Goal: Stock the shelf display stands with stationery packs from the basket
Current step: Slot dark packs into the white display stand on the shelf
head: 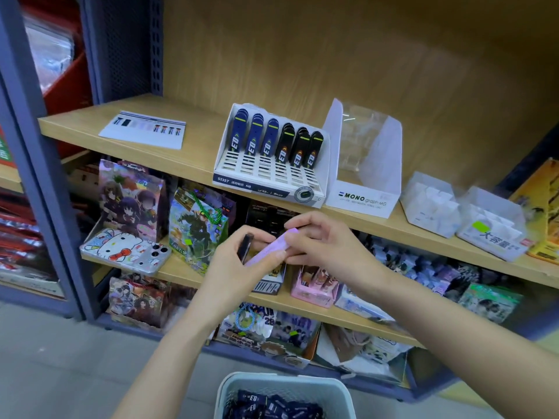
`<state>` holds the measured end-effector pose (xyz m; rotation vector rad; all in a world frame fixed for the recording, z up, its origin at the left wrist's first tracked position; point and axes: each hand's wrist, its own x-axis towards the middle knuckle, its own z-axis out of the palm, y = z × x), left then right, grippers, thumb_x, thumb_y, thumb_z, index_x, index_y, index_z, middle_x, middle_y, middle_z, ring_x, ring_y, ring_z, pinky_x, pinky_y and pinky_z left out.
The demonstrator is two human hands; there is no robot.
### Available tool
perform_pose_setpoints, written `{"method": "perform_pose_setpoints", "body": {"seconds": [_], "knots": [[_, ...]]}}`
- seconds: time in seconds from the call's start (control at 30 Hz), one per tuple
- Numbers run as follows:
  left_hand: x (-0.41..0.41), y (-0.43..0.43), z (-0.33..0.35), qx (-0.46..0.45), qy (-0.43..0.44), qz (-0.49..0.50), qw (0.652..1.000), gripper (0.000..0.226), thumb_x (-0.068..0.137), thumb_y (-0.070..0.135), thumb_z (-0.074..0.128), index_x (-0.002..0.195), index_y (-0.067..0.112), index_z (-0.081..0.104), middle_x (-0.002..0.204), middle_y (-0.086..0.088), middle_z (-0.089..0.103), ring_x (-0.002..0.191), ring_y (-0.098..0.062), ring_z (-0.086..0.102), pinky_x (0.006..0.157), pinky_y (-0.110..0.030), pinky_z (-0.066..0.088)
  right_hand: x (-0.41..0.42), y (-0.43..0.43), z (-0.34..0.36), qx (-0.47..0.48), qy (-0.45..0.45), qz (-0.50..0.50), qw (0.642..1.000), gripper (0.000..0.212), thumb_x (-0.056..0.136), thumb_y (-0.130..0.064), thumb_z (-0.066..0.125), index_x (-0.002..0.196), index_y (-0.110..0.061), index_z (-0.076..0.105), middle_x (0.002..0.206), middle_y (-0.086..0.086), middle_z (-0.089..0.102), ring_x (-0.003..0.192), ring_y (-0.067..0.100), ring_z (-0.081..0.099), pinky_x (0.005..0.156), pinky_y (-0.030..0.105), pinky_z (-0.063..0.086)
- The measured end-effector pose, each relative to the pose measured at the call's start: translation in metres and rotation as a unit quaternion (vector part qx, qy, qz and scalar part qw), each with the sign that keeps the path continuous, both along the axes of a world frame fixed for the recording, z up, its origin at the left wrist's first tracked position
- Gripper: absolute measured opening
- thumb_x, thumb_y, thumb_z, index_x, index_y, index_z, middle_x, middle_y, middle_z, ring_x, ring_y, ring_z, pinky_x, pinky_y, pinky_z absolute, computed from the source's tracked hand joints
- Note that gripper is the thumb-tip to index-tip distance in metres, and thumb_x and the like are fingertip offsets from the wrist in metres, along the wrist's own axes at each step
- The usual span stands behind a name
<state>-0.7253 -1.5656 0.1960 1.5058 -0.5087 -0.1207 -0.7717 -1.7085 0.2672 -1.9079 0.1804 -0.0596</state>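
Lilac pack (267, 251) — pinched between left hand (233, 261), right hand (326, 243) | basket (229, 388) below — shelf stand (257, 183) beyond

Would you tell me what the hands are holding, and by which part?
A lilac pack: right hand pinches its upper end, left hand its lower part, plus a slim dark item.

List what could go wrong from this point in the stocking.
1. The left hand grips both a black stick and the purple pack that the right hand pinches; either might slip and miss the basket.
2. The white stand holds only blue packs and black packs, so the purple pack may get misfiled there.
3. The MONO stand sits at the shelf's front edge; a nudge might tip it off.
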Motion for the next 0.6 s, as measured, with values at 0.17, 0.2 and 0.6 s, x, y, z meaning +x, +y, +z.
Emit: {"method": "perform_pose_setpoints", "body": {"seconds": [0.17, 0.2, 0.6], "knots": [[-0.006, -0.025, -0.003, -0.006, 0.072, 0.004, 0.997, 0.006, 0.096, 0.014, 0.049, 0.097, 0.017, 0.044, 0.077, -0.004, 0.05, 0.045, -0.001, 0.04, 0.043, -0.013, 0.033, -0.021, -0.043, 0.023, -0.016, -0.083, -0.057, 0.995, 0.02, 0.091, 0.001, 0.055, 0.099, -0.017, 0.061, 0.095, 0.007, 0.069, 0.075, 0.01, 0.069, 0.074, 0.017, 0.055], [-0.005, -0.029, -0.004, -0.017, 0.102, 0.011, 0.995, 0.009, 0.097, 0.01, 0.044, 0.092, 0.016, 0.039, 0.071, -0.008, 0.044, 0.041, -0.004, 0.032, 0.039, -0.014, 0.027, -0.022, -0.056, 0.03, -0.022, -0.112, -0.08, 0.99, 0.021, 0.092, 0.001, 0.055, 0.1, -0.017, 0.062, 0.094, 0.005, 0.069, 0.073, 0.008, 0.069, 0.072, 0.015, 0.054], [-0.015, -0.055, 0.019, -0.019, 0.0, 0.043, 0.999, 0.015, 0.1, 0.013, 0.04, 0.087, 0.007, 0.047, 0.063, 0.007, 0.057, 0.043, -0.011, 0.039, 0.038, -0.018, 0.03, 0.02, -0.137, 0.048, -0.299, -0.149, -0.129, 0.934, 0.005, 0.097, -0.017, 0.049, 0.095, -0.019, 0.054, 0.079, -0.013, 0.059, 0.084, 0.016, 0.059, 0.071, 0.015, 0.043]]}}
